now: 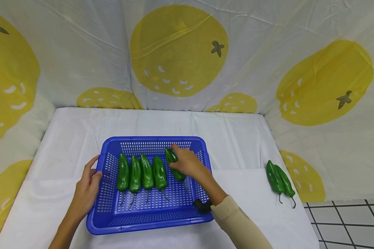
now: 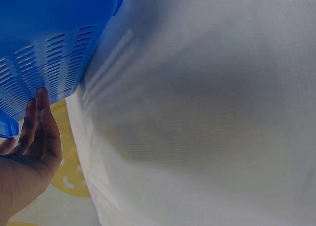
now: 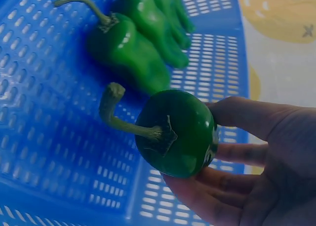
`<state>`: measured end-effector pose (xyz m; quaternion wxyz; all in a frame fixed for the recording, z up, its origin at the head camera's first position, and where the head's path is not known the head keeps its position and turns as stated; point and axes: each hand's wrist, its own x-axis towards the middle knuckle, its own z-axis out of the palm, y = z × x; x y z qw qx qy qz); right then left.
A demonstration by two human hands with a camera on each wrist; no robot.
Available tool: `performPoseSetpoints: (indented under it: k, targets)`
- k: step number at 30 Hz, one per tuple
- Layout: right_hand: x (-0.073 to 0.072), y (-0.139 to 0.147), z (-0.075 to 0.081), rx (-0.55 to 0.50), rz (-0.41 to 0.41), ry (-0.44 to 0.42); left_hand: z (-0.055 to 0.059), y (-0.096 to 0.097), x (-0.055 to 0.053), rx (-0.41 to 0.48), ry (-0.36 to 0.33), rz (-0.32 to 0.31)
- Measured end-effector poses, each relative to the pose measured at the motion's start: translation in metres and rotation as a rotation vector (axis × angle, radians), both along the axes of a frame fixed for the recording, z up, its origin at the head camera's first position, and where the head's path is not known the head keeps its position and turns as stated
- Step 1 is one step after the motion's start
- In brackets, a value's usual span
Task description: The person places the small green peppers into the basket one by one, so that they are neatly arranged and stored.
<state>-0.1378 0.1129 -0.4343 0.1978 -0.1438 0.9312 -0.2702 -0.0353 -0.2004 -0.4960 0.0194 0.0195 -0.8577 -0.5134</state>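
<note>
My right hand (image 1: pixel 187 161) grips a green pepper (image 3: pixel 173 132) between thumb and fingers, inside the right half of a blue plastic basket (image 1: pixel 149 221). In the right wrist view its curled stem faces the camera. To its left, several green peppers (image 1: pixel 123 173) lie side by side in a row, stems toward the near side. Outside the basket's left wall is my left hand (image 1: pixel 88 188), its thumb tip right at the rim. The left wrist view shows its extended fingers (image 2: pixel 43 100) touching the slotted wall below the rim.
Two more green peppers (image 1: pixel 277 178) lie together on the white tablecloth (image 1: pixel 237 138) near the table's right edge. A black object (image 1: pixel 202 206) sits at the right wrist, over the basket's near right corner. Fruit-printed cloth (image 1: pixel 252 34) hangs behind and at the sides.
</note>
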Motion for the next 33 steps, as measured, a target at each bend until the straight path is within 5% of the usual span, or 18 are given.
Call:
performPoseSetpoints:
  k: [19,28,33]
  targets:
    - [0.008,-0.018,-0.034,0.132,-0.011,-0.018,0.0,0.006,-0.001,0.006,-0.023,0.003]
    - [0.005,-0.02,-0.031,0.108,-0.054,-0.056,0.002,0.004,-0.001,-0.005,-0.014,0.011]
    - [0.006,-0.015,-0.021,0.14,-0.053,0.013,0.003,0.003,0.0,-0.011,-0.014,0.016]
